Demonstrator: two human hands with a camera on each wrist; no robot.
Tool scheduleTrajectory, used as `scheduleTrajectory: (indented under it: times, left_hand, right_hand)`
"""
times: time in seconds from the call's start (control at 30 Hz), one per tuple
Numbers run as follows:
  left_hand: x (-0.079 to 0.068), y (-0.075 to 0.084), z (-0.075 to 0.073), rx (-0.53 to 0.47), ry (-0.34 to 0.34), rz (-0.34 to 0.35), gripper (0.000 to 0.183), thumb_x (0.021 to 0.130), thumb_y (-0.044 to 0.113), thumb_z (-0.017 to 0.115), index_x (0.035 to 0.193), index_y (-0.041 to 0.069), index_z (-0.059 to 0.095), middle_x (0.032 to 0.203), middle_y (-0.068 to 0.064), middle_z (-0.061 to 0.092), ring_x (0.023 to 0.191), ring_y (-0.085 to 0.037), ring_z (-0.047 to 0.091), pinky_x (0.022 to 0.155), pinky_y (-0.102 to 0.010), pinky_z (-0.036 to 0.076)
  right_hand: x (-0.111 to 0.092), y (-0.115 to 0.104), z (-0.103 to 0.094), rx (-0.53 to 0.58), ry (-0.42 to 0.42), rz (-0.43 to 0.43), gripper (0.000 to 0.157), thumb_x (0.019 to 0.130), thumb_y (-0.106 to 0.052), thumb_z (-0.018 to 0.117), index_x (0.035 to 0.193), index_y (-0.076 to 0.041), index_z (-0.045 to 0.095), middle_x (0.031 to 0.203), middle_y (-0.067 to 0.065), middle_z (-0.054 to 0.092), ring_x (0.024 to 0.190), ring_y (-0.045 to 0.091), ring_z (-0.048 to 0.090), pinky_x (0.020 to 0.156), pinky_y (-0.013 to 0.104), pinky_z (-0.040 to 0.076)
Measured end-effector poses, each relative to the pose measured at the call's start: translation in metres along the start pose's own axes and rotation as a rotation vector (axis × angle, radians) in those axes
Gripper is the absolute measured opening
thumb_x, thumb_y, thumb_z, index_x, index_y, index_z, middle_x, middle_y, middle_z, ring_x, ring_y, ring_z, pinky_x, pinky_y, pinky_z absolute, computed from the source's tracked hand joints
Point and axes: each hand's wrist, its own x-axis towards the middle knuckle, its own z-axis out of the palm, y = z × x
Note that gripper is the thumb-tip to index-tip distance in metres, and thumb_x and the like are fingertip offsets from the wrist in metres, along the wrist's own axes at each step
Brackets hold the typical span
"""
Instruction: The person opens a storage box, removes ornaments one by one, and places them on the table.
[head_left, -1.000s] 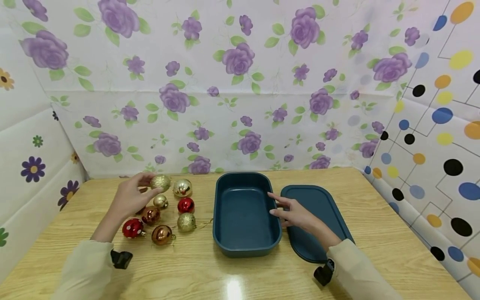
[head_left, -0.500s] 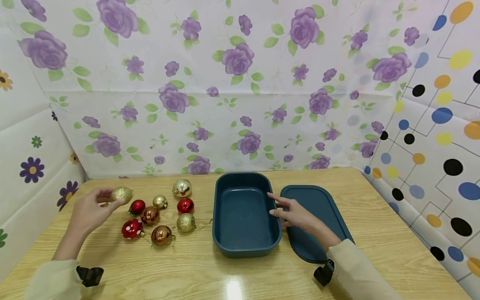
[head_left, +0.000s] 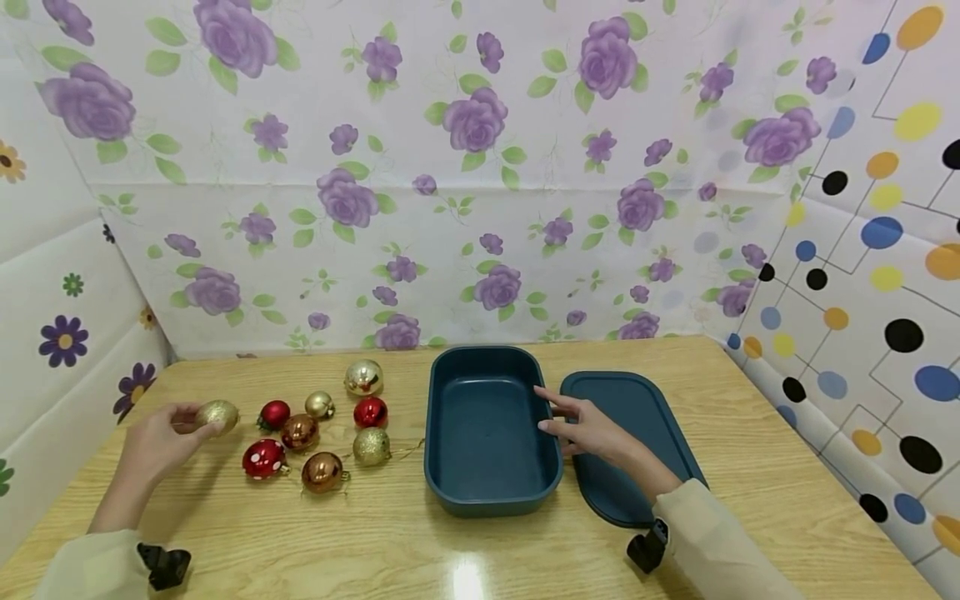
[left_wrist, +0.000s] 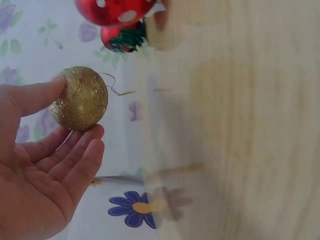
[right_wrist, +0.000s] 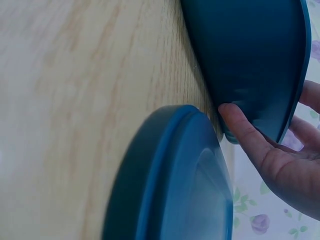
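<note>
Off to the left in the head view, my left hand (head_left: 161, 442) pinches a gold glitter Christmas bauble (head_left: 217, 417) between thumb and fingers, above the tabletop. A thin gold string loop (left_wrist: 115, 87) hangs from it in the left wrist view. My right hand (head_left: 592, 429) touches the right side of a dark blue rectangular container (head_left: 491, 504), its fingers extended. Some fingertips lie at the rim, while in the right wrist view one finger (right_wrist: 240, 122) lies along the outer wall. No bauble shows inside the container.
Several baubles lie between the left hand and the container: red (head_left: 371, 412), spotted red (head_left: 264, 459), copper (head_left: 323, 472), shiny gold (head_left: 364, 377) and gold glitter (head_left: 371, 447). A matching blue lid (head_left: 630, 400) lies right of the container, under the right forearm. Floral cloth (head_left: 480, 208) hangs behind the table.
My left hand has carried the gold glitter bauble leftward and toward me, away from the other baubles, uncovering a small red one. The right hand and the container stay put.
</note>
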Motion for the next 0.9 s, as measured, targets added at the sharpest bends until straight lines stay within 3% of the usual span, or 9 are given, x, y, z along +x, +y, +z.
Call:
scheduleTrajectory:
  times: [0.33, 0.9]
  left_hand:
    - [0.006, -0.018, 0.002, -0.006, -0.139, -0.048, 0.067, 0.088, 0.037, 0.058, 0.119, -0.021, 0.042, 0.11, -0.039, 0.051, 0.096, -0.05, 0.051, 0.069, -0.046, 0.049]
    - [0.005, -0.021, 0.001, 0.005, -0.171, -0.07, 0.074, 0.087, 0.042, 0.058, 0.121, -0.021, 0.041, 0.115, -0.038, 0.049, 0.099, -0.052, 0.048, 0.074, -0.051, 0.045]
  right_hand:
    - [0.0, 0.001, -0.001, 0.001, -0.022, -0.001, 0.067, 0.089, -0.031, 0.059, 0.145, -0.022, 0.025, 0.144, 0.029, 0.02, 0.128, 0.04, 0.031, 0.078, 0.04, 0.052]
    - [0.0, 0.0, -0.001, -0.026, -0.011, -0.008, 0.066, 0.088, -0.033, 0.059, 0.145, -0.023, 0.027, 0.144, 0.03, 0.021, 0.119, 0.036, 0.045, 0.074, 0.039, 0.053]
